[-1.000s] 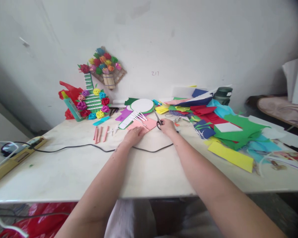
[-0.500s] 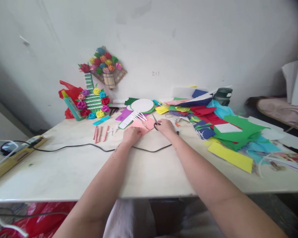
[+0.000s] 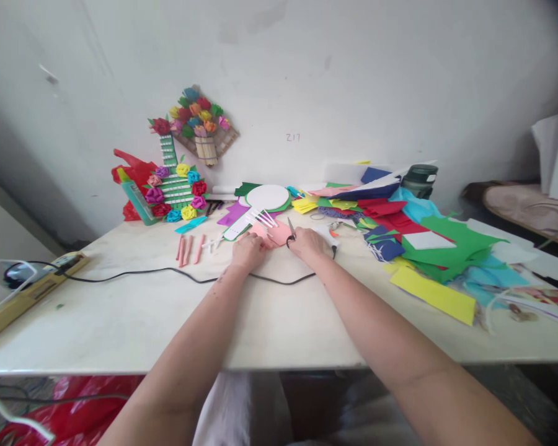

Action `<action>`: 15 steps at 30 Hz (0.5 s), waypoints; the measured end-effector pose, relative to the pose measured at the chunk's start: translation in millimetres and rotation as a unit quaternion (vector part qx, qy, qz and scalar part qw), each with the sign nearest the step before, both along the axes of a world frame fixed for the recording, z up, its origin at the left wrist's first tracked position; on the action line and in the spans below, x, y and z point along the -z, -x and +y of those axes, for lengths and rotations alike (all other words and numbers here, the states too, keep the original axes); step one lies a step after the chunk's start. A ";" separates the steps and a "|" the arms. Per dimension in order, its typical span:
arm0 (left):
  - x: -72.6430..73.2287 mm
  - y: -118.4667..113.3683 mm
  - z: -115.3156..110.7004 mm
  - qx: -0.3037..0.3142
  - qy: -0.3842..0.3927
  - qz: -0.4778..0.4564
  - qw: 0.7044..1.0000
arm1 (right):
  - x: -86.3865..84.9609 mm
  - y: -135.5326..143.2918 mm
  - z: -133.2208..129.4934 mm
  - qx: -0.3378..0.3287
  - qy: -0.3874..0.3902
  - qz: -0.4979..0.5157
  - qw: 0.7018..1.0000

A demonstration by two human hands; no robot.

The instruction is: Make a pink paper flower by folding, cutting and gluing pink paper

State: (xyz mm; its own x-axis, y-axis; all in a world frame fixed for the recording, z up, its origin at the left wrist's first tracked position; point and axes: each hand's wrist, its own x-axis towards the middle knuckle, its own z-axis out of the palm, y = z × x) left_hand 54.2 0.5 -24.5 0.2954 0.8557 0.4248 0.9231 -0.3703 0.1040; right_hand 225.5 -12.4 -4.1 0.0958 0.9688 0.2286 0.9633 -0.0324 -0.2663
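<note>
Pink paper [image 3: 275, 234] lies on the table between my two hands. My left hand [image 3: 250, 251] is closed at its near left edge, fingertips pressed on the paper. On the right, my right hand [image 3: 305, 244] has its fingers wrapped round the dark handles of the scissors [image 3: 291, 228], whose blades point away from me beside the paper. White strips [image 3: 261, 218] lie just behind the pink paper, over a green-edged white piece [image 3: 236, 230]. Several rolled pink pieces [image 3: 187, 250] rest to the left.
A black cable [image 3: 144, 271] crosses the table under my wrists. Behind at left stand a glue bottle [image 3: 138, 199] and a flower-covered guitar shape [image 3: 177, 189]. Coloured sheets [image 3: 456, 238] pile up at right, near a dark green bottle [image 3: 418, 181]. A power strip [image 3: 37, 297] lies far left.
My right hand and the scissors have moved slightly left, closer to my left hand. The scissors' blades now point more straight away from me. The pink paper has shifted under my fingers.
</note>
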 end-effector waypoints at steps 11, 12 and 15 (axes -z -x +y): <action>-11.9 -0.3 -3.6 -0.062 -0.066 -0.065 0.994 | 2.7 6.0 1.0 -0.001 0.010 -0.016 1.000; -11.6 -0.6 -3.1 -0.065 -0.060 -0.070 0.994 | 3.5 6.9 1.2 -0.004 0.011 -0.017 1.000; -8.6 0.6 0.2 -0.064 -0.053 -0.101 0.991 | 4.8 8.0 1.3 -0.011 0.009 -0.016 1.000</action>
State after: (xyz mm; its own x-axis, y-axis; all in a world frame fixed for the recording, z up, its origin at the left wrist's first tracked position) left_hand 53.6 0.7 -15.9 0.0870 0.8280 0.5539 0.9277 -0.2699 0.2578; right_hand 217.5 -11.1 -8.9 0.0663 0.9747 0.2135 0.9721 -0.0149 -0.2341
